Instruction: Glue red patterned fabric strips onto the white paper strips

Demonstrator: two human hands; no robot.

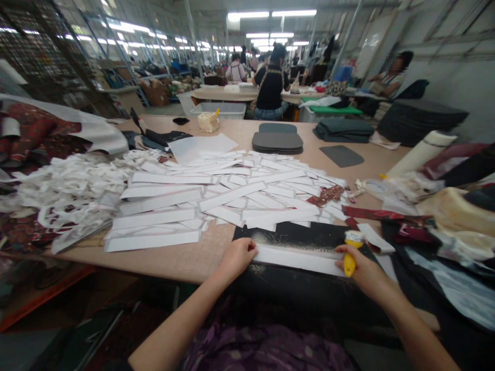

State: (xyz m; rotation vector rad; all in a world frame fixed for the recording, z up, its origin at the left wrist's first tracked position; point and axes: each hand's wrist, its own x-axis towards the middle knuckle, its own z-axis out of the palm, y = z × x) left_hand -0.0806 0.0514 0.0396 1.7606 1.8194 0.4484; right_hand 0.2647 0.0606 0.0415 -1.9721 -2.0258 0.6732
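Note:
A long white strip [297, 259] lies along the black mat [286, 234] in front of me. Its left end is pinched by my left hand [240, 256], fingers closed. My right hand [359, 270] is closed round a yellow-handled brush [351, 255] whose bristle end is crusted white. The fingers of that hand also touch the strip's right end; whether they grip it is hard to tell. Just beyond the mat spreads a heap of similar white strips [232, 190], several laid side by side at its left.
White looped offcuts [73, 190] pile up at the left. Grey stacked panels [277, 143] and a crusted tub [208, 122] stand farther back on the table [209, 257]. Cloth scraps and a pale roll [421, 153] crowd the right. A person [271, 85] sits beyond.

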